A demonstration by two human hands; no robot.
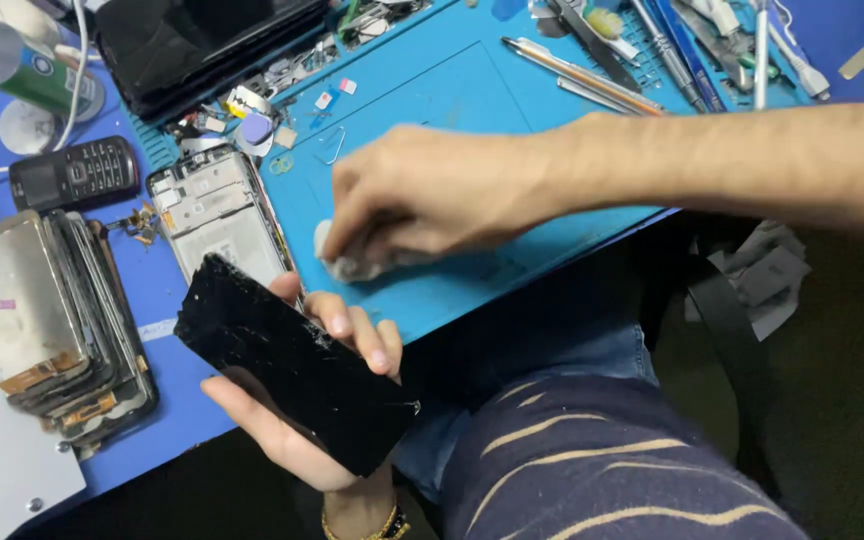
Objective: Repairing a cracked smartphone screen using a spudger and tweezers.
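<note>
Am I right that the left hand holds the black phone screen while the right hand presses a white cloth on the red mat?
Not quite: the mat is blue, not red, as the head view shows. The rest holds: the left hand holds the black phone screen, and the right hand presses a white cloth on the mat.
</note>
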